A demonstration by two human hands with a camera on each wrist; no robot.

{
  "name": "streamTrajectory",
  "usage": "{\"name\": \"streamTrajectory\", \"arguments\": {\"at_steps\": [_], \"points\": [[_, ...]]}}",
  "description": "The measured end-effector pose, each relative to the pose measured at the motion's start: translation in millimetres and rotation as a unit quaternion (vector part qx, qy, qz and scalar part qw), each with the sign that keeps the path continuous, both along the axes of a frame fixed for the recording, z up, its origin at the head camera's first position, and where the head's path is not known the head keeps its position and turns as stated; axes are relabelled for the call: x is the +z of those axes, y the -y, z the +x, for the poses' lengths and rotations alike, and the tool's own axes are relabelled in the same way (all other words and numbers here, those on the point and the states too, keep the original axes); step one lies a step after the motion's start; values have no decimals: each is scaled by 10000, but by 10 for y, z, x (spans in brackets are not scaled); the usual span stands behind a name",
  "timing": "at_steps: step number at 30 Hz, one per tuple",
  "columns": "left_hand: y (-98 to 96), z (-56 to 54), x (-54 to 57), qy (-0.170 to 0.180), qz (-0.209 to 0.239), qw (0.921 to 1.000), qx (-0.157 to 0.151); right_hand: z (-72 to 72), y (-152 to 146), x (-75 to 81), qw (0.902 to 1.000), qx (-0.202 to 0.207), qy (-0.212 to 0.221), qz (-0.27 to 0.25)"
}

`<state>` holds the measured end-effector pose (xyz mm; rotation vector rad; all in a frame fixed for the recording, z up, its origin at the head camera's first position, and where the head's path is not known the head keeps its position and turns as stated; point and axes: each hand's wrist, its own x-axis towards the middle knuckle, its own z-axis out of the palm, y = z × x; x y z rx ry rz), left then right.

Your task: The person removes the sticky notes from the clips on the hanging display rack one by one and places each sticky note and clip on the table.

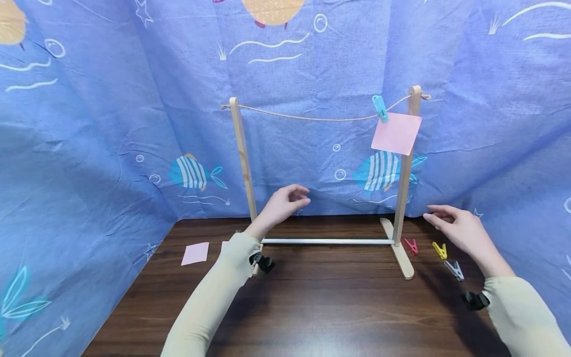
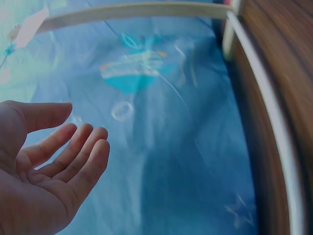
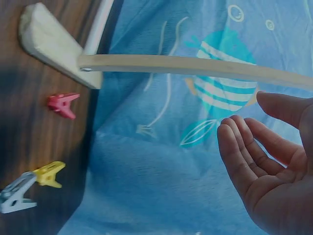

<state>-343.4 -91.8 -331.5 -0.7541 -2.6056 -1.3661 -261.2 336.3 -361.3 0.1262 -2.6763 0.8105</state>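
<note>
My left hand (image 1: 283, 203) hovers between the posts of a small wooden rack, its fingers relaxed with nothing in them. Right of the rack, my right hand (image 1: 457, 225) is raised above the table, fingers loosely curved and holding nothing. A blue clothespin (image 1: 380, 108) fastens a pink square of paper (image 1: 396, 133) to the rope (image 1: 308, 118) near the right post (image 1: 408, 163). Below my right hand lie a red clothespin (image 1: 411, 246), a yellow clothespin (image 1: 440, 250) and a grey clothespin (image 1: 454, 270).
A second pink paper (image 1: 195, 253) lies flat at the table's left, and another pink piece (image 1: 224, 245) is mostly hidden behind my left forearm. A white bar (image 1: 327, 241) joins the rack's feet. A blue fish-patterned curtain (image 1: 308, 163) hangs behind the dark wooden table (image 1: 330, 297).
</note>
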Motion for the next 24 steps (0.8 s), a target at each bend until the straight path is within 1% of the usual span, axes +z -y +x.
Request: {"name": "streamTrajectory", "arguments": {"at_steps": [5,8,13,15,19,21,24], "points": [[-322,-75,203,-130,158,9996,-185,-33,55,165,9999,-14,-137,-37],[-497,-97,341,-210,250,9991,-253,-42,85,271,9997,-45,-225,-76],[-752,-155,543,-332,370,9982,-349,-44,128,442,9993,-68,-328,-164],[-845,-173,613,-374,429,9974,-445,-35,137,503,9991,-64,-379,-188],[-1021,-187,731,-373,655,9948,-691,-12,140,600,9986,-59,-475,-239],[-1101,-189,775,-268,897,9922,-824,0,142,635,9983,-105,-499,-283],[-1208,-180,829,-110,1251,9877,-929,13,147,674,9980,-184,-515,-308]]}}
